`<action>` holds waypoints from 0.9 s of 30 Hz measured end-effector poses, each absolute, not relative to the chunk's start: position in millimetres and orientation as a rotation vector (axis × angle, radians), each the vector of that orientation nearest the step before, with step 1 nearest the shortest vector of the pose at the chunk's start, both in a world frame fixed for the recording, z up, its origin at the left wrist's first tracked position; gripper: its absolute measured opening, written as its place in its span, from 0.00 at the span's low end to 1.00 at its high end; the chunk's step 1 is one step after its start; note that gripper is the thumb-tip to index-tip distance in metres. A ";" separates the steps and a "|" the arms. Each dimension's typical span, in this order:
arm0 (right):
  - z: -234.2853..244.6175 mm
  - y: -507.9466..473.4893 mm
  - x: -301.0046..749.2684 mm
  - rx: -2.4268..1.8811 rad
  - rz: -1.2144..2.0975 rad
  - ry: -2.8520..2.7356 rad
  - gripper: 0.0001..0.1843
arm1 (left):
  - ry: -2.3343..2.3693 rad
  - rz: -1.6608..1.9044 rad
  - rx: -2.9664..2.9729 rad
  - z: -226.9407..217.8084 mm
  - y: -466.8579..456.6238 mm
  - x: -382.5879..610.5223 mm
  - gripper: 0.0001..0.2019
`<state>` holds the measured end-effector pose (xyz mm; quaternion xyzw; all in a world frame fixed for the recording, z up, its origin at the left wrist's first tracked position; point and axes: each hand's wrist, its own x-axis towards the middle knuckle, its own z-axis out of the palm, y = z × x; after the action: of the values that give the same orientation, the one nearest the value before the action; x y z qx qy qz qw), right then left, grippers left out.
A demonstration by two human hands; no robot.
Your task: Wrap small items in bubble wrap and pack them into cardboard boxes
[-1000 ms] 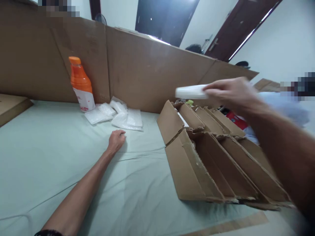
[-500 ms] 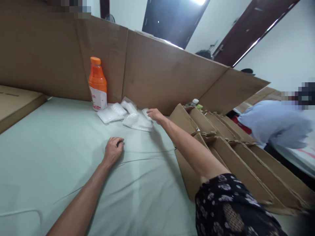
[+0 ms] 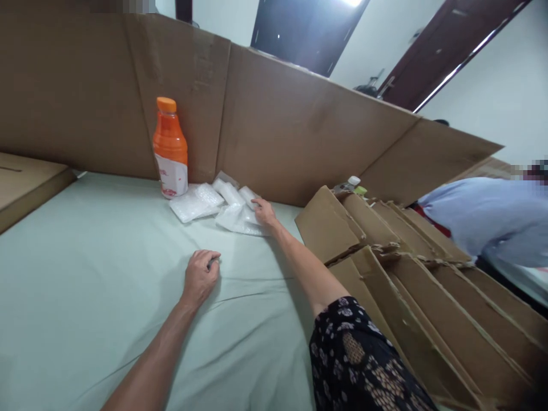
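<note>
My right hand (image 3: 264, 212) reaches far across the pale green sheet (image 3: 85, 257) to a pile of bubble-wrap bags (image 3: 197, 201) by the cardboard wall. Its fingers are closed together on a small white packet (image 3: 248, 196) at the pile's right side. My patterned dark sleeve (image 3: 355, 359) shows at the bottom. On the sheet nearer to me rests my left hand (image 3: 200, 275), fingers curled in, with a small dark thing that I cannot make out showing between them.
An orange bottle (image 3: 170, 148) stands left of the bags against the tall cardboard wall (image 3: 291, 125). Rows of folded cardboard boxes (image 3: 385, 245) lie at the right, a small white-capped bottle (image 3: 351, 182) behind them. Flat cardboard (image 3: 25, 180) lies far left. A person in light blue (image 3: 488, 217) is at the right.
My right hand came down from above the cardboard boxes, carrying a white thing, to the bubble-wrap pile and now rests there. My left hand stayed curled on the sheet. The view shifted slightly.
</note>
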<state>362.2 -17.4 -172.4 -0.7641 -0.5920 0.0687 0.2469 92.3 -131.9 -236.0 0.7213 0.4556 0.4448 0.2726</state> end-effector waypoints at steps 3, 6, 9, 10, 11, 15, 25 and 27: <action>-166.9 -10.0 368.0 -2.102 0.256 -1.663 0.14 | 1.236 1.194 1.954 -235.6 -131.9 91.7 0.13; -153.6 -19.0 375.4 -2.151 0.196 -1.623 0.20 | 1.235 1.192 1.957 -234.6 -132.5 90.8 0.13; -143.8 -40.0 367.8 -2.140 0.166 -1.655 0.24 | 1.229 1.200 1.954 -233.9 -133.3 90.3 0.13; -143.4 -47.9 360.5 -2.117 0.193 -1.704 0.24 | 1.228 1.205 1.952 -233.8 -133.4 90.3 0.13; -144.7 -55.3 351.3 -2.088 0.240 -1.770 0.22 | 1.228 1.209 1.952 -233.7 -133.4 90.3 0.13; -158.1 -73.2 312.3 -1.982 0.448 -2.031 0.15 | 1.227 1.213 1.966 -234.3 -132.9 90.3 0.13; -148.7 -111.8 280.4 -2.033 0.404 -2.040 0.18 | 1.264 1.153 2.017 -234.9 -130.3 86.5 0.15; -147.2 -141.2 266.7 -2.020 0.416 -2.040 0.17 | 1.261 1.130 2.031 -234.1 -130.2 83.9 0.15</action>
<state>266.7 -141.2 -147.2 -0.6913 -0.6981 0.1423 0.1202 83.9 -130.2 -234.1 0.7445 0.4622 0.4142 0.2459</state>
